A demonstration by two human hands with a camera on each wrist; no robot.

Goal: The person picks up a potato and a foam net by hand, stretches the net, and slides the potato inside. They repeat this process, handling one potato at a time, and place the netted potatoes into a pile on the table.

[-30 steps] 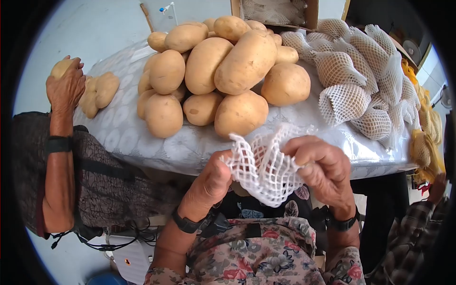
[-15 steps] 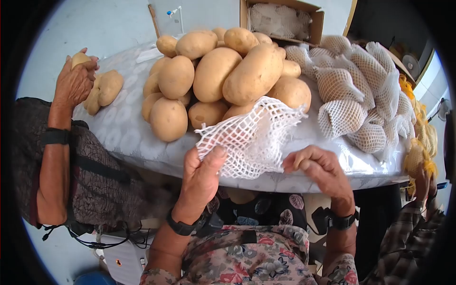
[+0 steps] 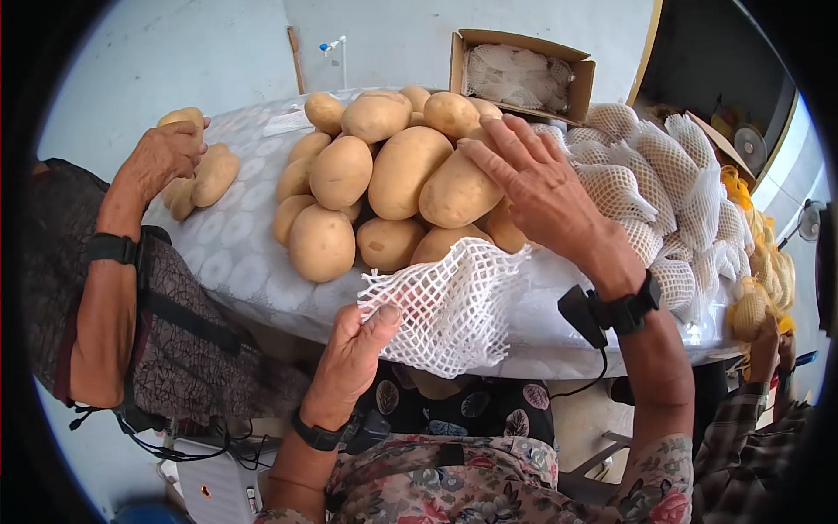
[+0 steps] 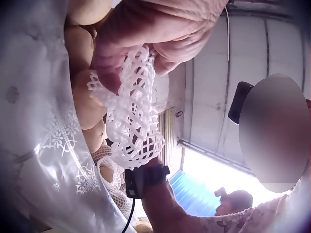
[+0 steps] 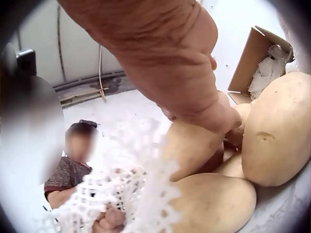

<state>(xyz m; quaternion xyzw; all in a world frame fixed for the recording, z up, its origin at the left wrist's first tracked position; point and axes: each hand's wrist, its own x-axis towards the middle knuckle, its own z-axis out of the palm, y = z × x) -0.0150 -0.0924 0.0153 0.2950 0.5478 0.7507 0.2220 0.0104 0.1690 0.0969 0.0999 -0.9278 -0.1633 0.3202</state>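
Note:
My left hand [image 3: 353,354] pinches a white foam net sleeve [image 3: 454,314] by its left edge, thumb on top. The sleeve spreads in front of the potato pile, and its mesh hangs below the fingers in the left wrist view. My right hand [image 3: 554,196] reaches over the large potato [image 3: 458,194] at the pile's right side, with fairly straight fingers laid along its upper right. In the right wrist view, the thumb lies close against a potato [image 5: 192,145]. Other bare potatoes [image 3: 408,170] are heaped around it.
Potatoes in foam nets [image 3: 624,188] are piled at the right of the cloth-covered table [image 3: 253,253]. A cardboard box [image 3: 580,92] with more nets stands behind. At left, another person's hand [image 3: 161,162] holds a potato beside several others. Yellow-netted potatoes [image 3: 768,262] are at far right.
My right hand has let go of the sleeve and moved up and forward onto the large potato. My left hand keeps hold of the sleeve, which now hangs lower and spread out.

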